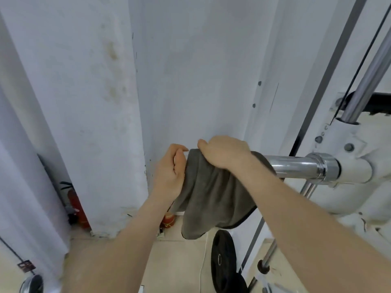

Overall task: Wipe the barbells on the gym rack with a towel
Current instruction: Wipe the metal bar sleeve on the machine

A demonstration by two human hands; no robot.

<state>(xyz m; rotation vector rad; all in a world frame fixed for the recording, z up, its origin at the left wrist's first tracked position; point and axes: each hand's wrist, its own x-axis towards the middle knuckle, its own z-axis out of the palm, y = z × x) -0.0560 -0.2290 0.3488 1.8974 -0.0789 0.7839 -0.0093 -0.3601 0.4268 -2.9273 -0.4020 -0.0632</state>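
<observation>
A chrome barbell sleeve (294, 167) sticks out leftward from the white rack carriage (357, 166). A grey towel (213, 197) is draped over the sleeve's free end and hangs down below it. My right hand (226, 152) grips the towel around the top of the sleeve. My left hand (169, 172) is at the sleeve's end, fingers curled on the towel's left edge. The tip of the sleeve is hidden under the towel.
A white wall and column stand close in front. A black weight plate (223, 259) leans below the bar. A chrome guide rod (368, 75) rises at the right. A red fire extinguisher (76, 206) stands in the left corner, and a small red ball (168, 220) lies on the floor.
</observation>
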